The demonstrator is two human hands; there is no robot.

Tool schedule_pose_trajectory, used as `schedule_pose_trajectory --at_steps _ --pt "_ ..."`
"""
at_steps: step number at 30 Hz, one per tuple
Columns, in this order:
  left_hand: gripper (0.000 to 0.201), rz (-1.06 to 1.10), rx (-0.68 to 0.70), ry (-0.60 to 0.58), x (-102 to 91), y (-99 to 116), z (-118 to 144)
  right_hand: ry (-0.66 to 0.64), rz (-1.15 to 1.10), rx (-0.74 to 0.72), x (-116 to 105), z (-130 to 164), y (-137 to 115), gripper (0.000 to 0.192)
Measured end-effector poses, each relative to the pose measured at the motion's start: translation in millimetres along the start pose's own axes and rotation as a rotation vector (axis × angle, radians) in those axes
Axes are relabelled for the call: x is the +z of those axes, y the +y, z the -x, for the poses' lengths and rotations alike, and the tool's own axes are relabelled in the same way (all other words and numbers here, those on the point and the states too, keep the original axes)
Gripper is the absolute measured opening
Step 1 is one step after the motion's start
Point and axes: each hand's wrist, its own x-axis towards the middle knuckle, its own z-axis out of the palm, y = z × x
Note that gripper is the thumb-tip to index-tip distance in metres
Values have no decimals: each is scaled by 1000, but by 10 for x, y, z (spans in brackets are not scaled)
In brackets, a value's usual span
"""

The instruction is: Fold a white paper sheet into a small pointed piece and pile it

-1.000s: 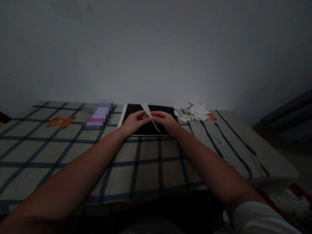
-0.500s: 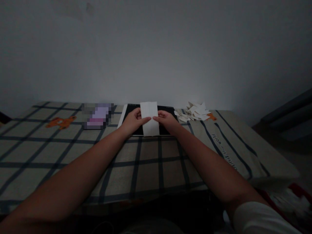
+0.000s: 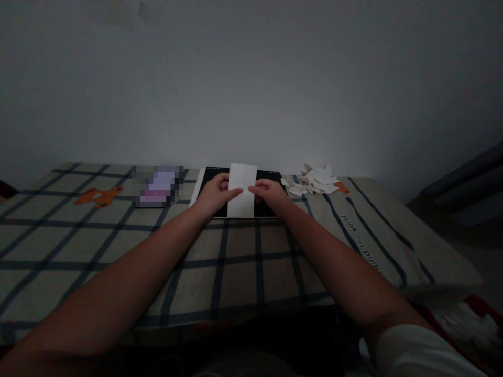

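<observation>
White paper strip (image 3: 241, 191) stands upright between my hands, held above the black board (image 3: 267, 208) on the checked cloth (image 3: 118, 241). My left hand (image 3: 214, 192) pinches its left edge, my right hand (image 3: 268, 192) grips the right edge. A pile of paper scraps (image 3: 312, 180) lies well apart to the right.

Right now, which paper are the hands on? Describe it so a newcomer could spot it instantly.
Find the checked tablecloth, then the black mat at its far edge by the wall. The white paper strip stands over that mat, pinched between the left hand and right hand. Unlike the heap of small paper scraps to the right, it is one tall, flat rectangle.
</observation>
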Motion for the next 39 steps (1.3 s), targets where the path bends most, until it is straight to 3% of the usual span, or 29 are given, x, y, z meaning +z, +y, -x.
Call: schedule_pose_trajectory --at_steps 8,16,20,25,29,33,35,39 --pt "51 3 5 57 -15 -49 -33 107 -5 55 9 -2 -59 29" --pt "58 16 54 81 20 -12 -10 219 49 -5 -3 -6 -29 33" --pt "56 0 61 51 46 -15 -6 172 79 -23 17 -9 -3 29" --pt "58 34 73 2 60 -42 -16 83 38 -39 57 0 9 41" --pt "63 -30 194 106 31 -65 -56 78 5 -63 47 -14 33 47" --pt "43 -284 294 196 -15 -56 -64 76 -24 -92 33 -34 55 45" --pt "34 -323 285 171 -20 -39 -44 72 -38 -88 35 -31 57 44" --pt "38 -242 196 119 18 23 16 37 -30 -73 51 -3 35 44"
